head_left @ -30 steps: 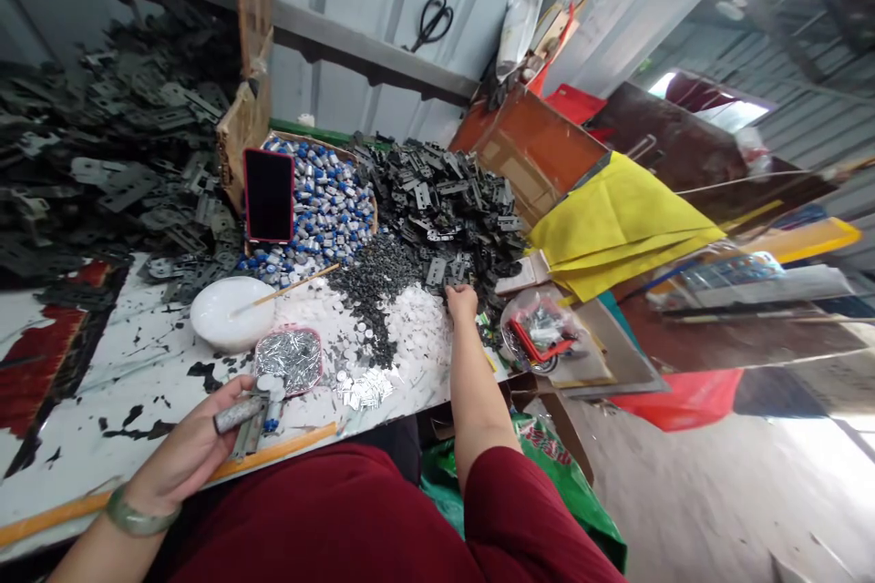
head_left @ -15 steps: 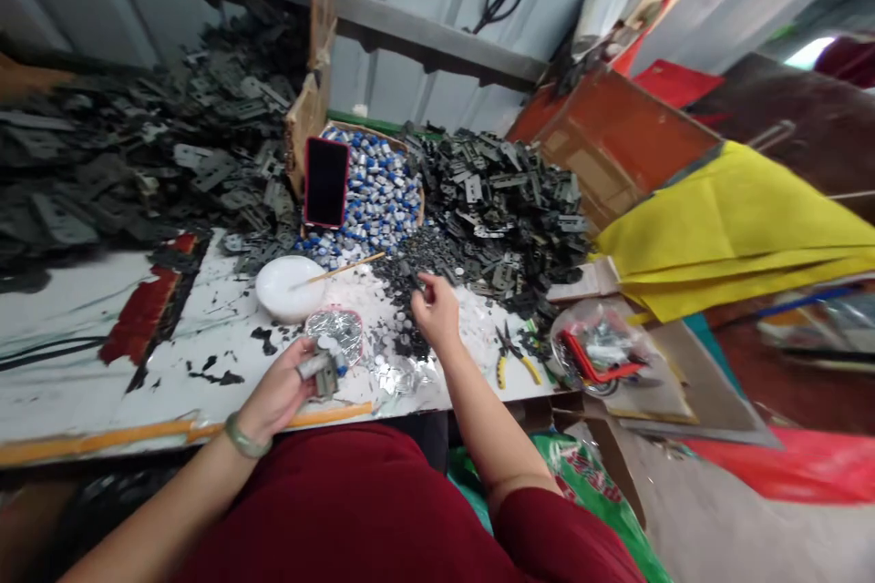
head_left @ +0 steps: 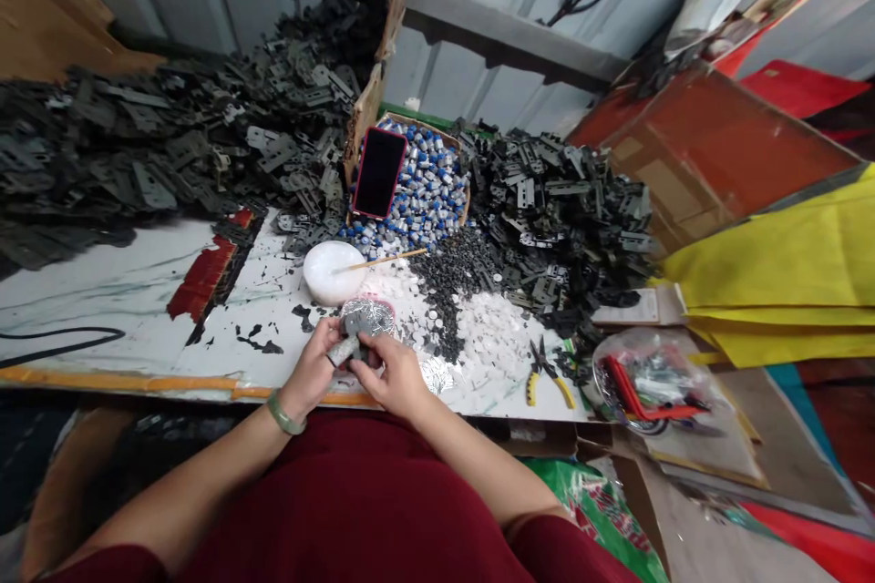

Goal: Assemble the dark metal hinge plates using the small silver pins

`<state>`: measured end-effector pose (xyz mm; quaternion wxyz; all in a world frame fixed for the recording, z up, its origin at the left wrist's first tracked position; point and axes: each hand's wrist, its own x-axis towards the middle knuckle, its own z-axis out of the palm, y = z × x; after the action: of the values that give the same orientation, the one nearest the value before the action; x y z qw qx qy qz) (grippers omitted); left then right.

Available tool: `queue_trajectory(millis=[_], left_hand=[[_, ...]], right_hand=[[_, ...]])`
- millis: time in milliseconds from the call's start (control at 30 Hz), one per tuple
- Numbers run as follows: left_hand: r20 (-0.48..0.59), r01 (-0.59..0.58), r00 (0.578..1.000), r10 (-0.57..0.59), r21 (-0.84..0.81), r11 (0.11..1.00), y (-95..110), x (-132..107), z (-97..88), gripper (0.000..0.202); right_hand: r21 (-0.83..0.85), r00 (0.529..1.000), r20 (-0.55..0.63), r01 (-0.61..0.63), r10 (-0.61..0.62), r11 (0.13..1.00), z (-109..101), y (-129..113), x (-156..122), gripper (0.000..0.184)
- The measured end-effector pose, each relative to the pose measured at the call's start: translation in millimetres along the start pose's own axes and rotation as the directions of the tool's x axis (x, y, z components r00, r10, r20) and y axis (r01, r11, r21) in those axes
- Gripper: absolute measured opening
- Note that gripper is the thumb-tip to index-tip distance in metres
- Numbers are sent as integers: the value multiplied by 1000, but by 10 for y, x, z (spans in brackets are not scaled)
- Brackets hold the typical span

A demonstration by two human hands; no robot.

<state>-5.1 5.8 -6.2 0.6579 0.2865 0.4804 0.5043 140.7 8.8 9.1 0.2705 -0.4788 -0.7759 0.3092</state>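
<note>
Both hands meet at the near edge of the white table [head_left: 102, 291]. My left hand [head_left: 311, 373], with a green bangle at the wrist, is closed round a grey metal part [head_left: 347, 344] with a small cylinder on it. My right hand [head_left: 391, 372] pinches the same part from the right; a small dark piece brought from the heap may be between its fingers, but I cannot make it out. Just behind the hands sits a small tray of shiny silver bits [head_left: 373, 311]. Beyond lie heaps of small black pieces [head_left: 455, 278] and white caps [head_left: 492, 337].
A white bowl [head_left: 332, 271] with a stick stands behind the tray. A box of blue and silver cylinders [head_left: 430, 191] carries a phone [head_left: 378, 171]. Dark metal plates pile left [head_left: 137, 146] and right [head_left: 561, 200]. Yellow-handled pliers [head_left: 547, 373] and a bag of parts [head_left: 649, 378] lie right.
My right hand has drawn back from the far black heap to the left hand. The left hand kept its part and rose a little. The view swung left and down.
</note>
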Motion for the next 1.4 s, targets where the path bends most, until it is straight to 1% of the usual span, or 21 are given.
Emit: queue_trajectory(millis=[100,167,200,267,333,367,467,600,633,700,767,833,900,967,1000,1067,1133,1167,1233,1300,1400], left_hand=[[88,42,995,-45,29,999,43,-13,8,41],[172,80,981,-91,73,994,45,-39,8,42],[212,90,971,-107,91,992,37,-59,5,42],[281,100,951,-128,113,989,7,-110,-3,42],[322,105,936,-141,126,986,-25,-164,-10,38],[329,102,934,-141,135,986,-36,-188,-15,37],[316,65,941,-119,178,982,-45,-227,-37,34],[267,34,958,-106,261,965,-26,-202,-90,38],[243,43,964,-110,267,963,-23,-189,-103,37],[192,71,974,-122,254,965,-19,-167,-123,36],[155,98,978,-136,231,968,-20,-156,-133,35],[140,114,979,-146,215,970,-25,-154,-132,36],[133,123,980,-151,198,972,-30,-152,-125,35],[125,124,981,-147,179,976,-31,-144,-112,35],[122,121,982,-142,171,978,-29,-138,-105,34],[118,110,985,-129,162,981,-21,-124,-88,34],[119,91,987,-111,168,982,-12,-116,-75,34],[123,79,987,-102,176,981,-11,-116,-72,33],[131,56,988,-84,201,978,-22,-122,-81,30],[134,34,989,-68,238,971,-49,-130,-110,26],[137,22,989,-63,282,959,-112,-132,-175,25]], right_hand=[[269,992,36,-125,120,955,-109,61,61,24],[389,972,30,-226,233,893,-175,148,104,28],[424,963,66,-264,261,866,-198,195,117,31],[435,945,218,-317,243,843,-210,268,114,38],[399,913,349,-349,211,848,-174,296,69,43],[380,903,373,-359,214,852,-145,295,38,44],[367,901,363,-373,238,852,-69,277,-27,44],[315,891,427,-305,153,899,-109,359,108,41],[251,904,394,-281,167,926,-136,398,181,39],[39,939,240,-262,245,964,-181,476,337,34],[-188,952,95,-270,292,944,-193,532,463,23],[-331,956,95,-234,279,914,-174,557,525,13],[-385,964,127,-169,234,907,-151,553,526,10],[-347,978,114,-128,177,929,-142,529,487,9],[-284,984,94,-117,150,952,-144,509,460,9],[-79,992,71,-102,108,992,-147,450,398,9],[119,995,81,-67,57,991,-131,370,328,11],[167,997,77,-34,21,985,-110,325,292,12],[137,998,26,59,-64,989,-47,242,224,12],[24,990,-27,140,-140,990,31,186,168,12],[-17,987,-52,152,-153,988,134,166,110,13]])
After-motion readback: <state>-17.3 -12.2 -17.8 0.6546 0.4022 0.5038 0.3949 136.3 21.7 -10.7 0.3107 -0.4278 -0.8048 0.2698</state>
